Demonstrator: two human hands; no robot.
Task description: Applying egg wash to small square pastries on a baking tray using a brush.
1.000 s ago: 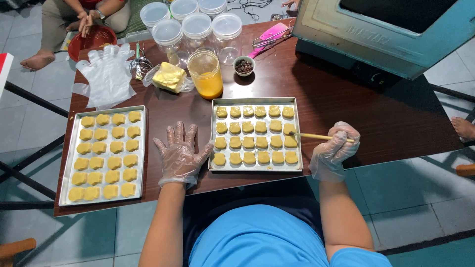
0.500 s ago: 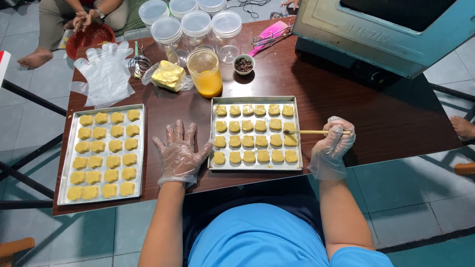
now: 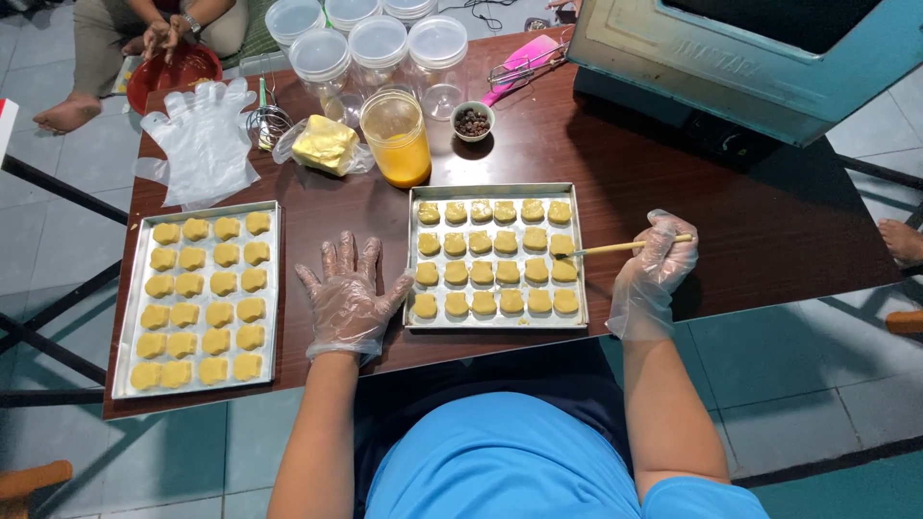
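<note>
A metal baking tray (image 3: pixel 495 189) with several rows of yellow cookies lies in front of me on the dark wooden table (image 3: pixel 731 231). My right hand (image 3: pixel 659 269), in a clear plastic glove, holds a thin wooden brush (image 3: pixel 615 248) whose tip rests at a cookie on the tray's right side. My left hand (image 3: pixel 349 293), also gloved, lies flat and spread on the table just left of that tray. A second tray (image 3: pixel 130 317) of cookies sits further left.
A cup of orange-yellow liquid (image 3: pixel 396 139), a bagged yellow block (image 3: pixel 325 144), a small bowl of dark bits (image 3: pixel 472 121), lidded clear jars (image 3: pixel 378 38) and spare gloves (image 3: pixel 202 139) stand behind. A teal oven (image 3: pixel 760 58) fills the right. Another person (image 3: pixel 144 29) sits on the floor.
My right hand has shifted the brush slightly along the tray's right side. My left hand stays flat on the table.
</note>
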